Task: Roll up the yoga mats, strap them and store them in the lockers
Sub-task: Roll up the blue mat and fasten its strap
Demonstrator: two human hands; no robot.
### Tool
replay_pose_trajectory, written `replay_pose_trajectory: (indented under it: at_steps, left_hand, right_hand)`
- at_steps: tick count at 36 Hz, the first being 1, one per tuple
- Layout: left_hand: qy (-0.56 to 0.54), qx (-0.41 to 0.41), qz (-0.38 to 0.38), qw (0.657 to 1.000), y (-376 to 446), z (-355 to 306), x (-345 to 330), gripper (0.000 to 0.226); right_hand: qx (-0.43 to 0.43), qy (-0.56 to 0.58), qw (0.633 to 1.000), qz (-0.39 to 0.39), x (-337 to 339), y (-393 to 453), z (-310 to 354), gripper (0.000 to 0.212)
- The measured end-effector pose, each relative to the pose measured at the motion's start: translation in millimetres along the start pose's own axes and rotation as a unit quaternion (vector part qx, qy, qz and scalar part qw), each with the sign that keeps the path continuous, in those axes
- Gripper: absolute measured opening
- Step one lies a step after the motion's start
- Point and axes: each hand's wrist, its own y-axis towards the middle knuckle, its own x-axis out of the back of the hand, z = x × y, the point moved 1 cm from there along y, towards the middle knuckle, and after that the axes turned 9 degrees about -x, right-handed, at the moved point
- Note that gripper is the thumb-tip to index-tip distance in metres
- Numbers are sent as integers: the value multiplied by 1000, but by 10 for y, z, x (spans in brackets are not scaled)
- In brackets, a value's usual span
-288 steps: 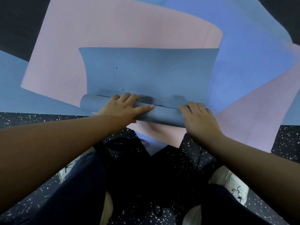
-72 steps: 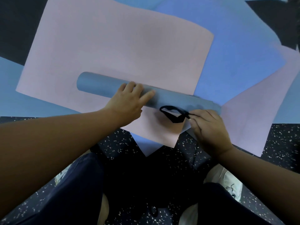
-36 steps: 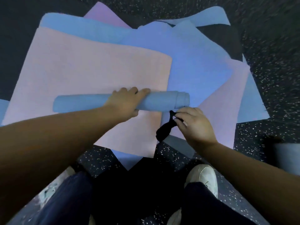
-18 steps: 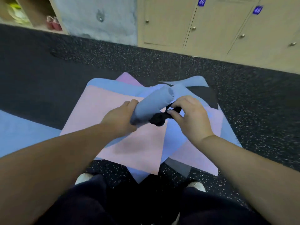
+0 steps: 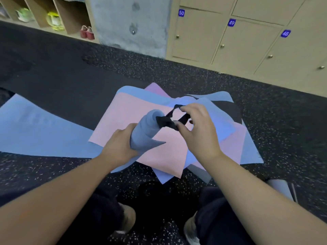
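Blue foam roll point(image 5: 146, 131) gripped; fingers point(image 5: 180, 127) pinch black strap point(image 5: 166, 121).

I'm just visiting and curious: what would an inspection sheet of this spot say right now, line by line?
Surface: dark speckled floor.
Job's things: rolled blue mat held up off the floor, its outer flap loose; black strap at its far end, loop open; pile of flat mats, pink on top; another blue mat spread to the left.
Clutter: grey object at right, unclear.
Grips: left hand grips the roll; right hand pinches the strap.
Cables: nothing seen.
Surroundings: closed numbered lockers, concrete pillar, shelves with shoes.
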Motion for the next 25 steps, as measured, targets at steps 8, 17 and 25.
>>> replay_pose_trajectory:
  at_steps: [8, 17, 25]
  left_hand:
    - [-32, 55, 39, 997, -154, 190, -201, 64]
    - [-66, 105, 56, 991, -73, 435, -425, 37]
    - [-120, 109, 63, 985, -29, 581, -493, 59]
  right_hand:
    - [16, -6, 981, 193, -377, -126, 239, 49]
    - [-3, -25, 964, 266, -656, -24, 155, 50]
    - [-54, -4, 963, 262, -870, 35, 48, 45]
